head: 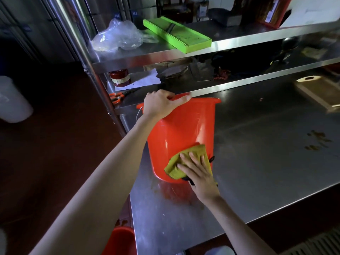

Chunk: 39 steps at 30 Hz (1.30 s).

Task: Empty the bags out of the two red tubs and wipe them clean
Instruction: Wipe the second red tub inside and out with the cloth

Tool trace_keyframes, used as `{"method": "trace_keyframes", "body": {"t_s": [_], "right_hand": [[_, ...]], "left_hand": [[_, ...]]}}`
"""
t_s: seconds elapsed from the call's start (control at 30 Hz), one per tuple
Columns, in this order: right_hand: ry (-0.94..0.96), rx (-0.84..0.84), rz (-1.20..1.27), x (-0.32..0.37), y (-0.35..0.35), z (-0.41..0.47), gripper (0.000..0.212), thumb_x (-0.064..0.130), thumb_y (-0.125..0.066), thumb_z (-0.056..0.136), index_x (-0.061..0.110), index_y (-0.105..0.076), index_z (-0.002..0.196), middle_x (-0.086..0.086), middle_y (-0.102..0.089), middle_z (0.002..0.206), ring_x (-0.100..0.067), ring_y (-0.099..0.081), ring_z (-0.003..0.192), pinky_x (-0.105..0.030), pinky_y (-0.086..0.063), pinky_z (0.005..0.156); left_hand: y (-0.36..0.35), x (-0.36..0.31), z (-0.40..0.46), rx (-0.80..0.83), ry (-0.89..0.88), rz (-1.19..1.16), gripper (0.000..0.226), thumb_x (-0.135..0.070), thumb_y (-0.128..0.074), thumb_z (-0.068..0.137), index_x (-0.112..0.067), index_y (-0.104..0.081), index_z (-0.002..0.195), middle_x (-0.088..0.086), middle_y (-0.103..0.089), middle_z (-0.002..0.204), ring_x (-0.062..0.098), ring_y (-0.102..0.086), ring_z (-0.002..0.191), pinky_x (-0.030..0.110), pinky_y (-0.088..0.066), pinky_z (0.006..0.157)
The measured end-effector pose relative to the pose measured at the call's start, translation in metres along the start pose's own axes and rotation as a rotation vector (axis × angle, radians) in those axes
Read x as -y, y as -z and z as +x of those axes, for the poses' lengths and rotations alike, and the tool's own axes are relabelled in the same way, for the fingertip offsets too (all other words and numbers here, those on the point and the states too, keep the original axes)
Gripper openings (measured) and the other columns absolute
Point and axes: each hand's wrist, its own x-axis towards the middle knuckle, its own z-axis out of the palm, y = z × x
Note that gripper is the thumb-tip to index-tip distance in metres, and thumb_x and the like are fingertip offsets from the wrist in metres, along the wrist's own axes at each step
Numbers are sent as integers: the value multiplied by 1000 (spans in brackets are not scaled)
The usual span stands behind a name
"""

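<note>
A second red tub [120, 240] is sitting low beside the steel bench [257, 162]. On the bench, the right hand [197, 172] is pressing a yellow cloth [185, 161] flat-fingered against the tilted tub [181, 133]. The left hand [161, 103] is gripping its far rim. Scissors [116, 97], a jar [119, 77] and a green slicer [176, 34] are lying on shelves behind.

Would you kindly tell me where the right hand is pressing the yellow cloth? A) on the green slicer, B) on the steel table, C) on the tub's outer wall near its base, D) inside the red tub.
C: the right hand presses the yellow cloth flat against the outer wall of the red tub, near its base.
</note>
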Motion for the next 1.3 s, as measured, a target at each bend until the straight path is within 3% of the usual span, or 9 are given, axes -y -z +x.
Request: {"method": "trace_keyframes", "body": {"t_s": [0.13,0.27,0.47,0.63,0.7,0.9,0.97,1.13,1.3], "right_hand": [[-75,-216,21,-7,25,77,46,9,-67,95,21,-61,139,-7,-40,161,-32,-31,152,-64,-28,117],[-255,-316,-66,-9,57,133,32,36,-68,96,30,-69,128,-10,-20,167,-26,-11,156,-56,-17,123],[-160,-297,-12,-30,65,141,32,28,-74,85,22,-68,116,-12,-45,149,-33,-32,150,-69,-20,116],[-178,-358,76,-38,74,131,26,20,-74,85,12,-69,110,-14,-47,146,-35,-36,146,-67,-22,117],[-213,-378,138,-38,73,128,24,13,-75,86,8,-70,109,-16,-40,153,-34,-28,151,-60,-23,122],[-478,-527,-6,-11,47,114,23,24,-73,84,18,-75,106,-12,-50,129,-32,-47,117,-52,-48,94],[-451,-461,-40,-8,40,99,27,29,-71,81,24,-74,107,-7,-49,123,-32,-48,111,-47,-49,85],[-339,-274,-55,-5,27,43,35,37,-64,76,35,-65,110,-2,-45,119,-29,-46,106,-47,-51,84],[-317,-401,-133,-25,66,121,30,30,-69,82,23,-73,111,-10,-51,118,-34,-51,108,-46,-45,93]], "left_hand": [[2,4,-5,19,-22,12,73,-91,-53,80,-26,-41,49,-8,-42,45,11,-48,51,45,-51,93],[4,5,-14,-14,-66,-3,69,-87,-59,80,-28,-43,47,-8,-46,44,8,-49,52,40,-48,84],[6,19,-28,12,-172,-75,76,-77,-37,97,-13,-54,61,0,-50,51,17,-52,52,40,-44,59],[22,62,-20,164,-39,-324,81,-76,-37,100,-1,-58,77,16,-61,71,30,-62,69,47,-53,75],[22,65,-25,222,-30,-471,68,-68,-45,103,-10,-51,68,7,-49,63,22,-50,59,39,-45,66],[-12,44,-33,-24,-71,-306,55,-68,-51,100,-24,-60,69,-5,-63,70,10,-60,78,43,-47,83],[-16,43,-30,-55,-53,-286,53,-71,-51,98,-30,-57,64,-9,-59,66,10,-57,74,43,-45,77],[-20,35,-23,-140,-47,-253,58,-70,-50,98,-29,-47,56,-10,-46,51,6,-49,55,34,-37,68],[-31,23,-26,-172,-102,-191,61,-74,-46,97,-25,-66,68,-8,-61,65,15,-56,68,43,-50,76]]}}
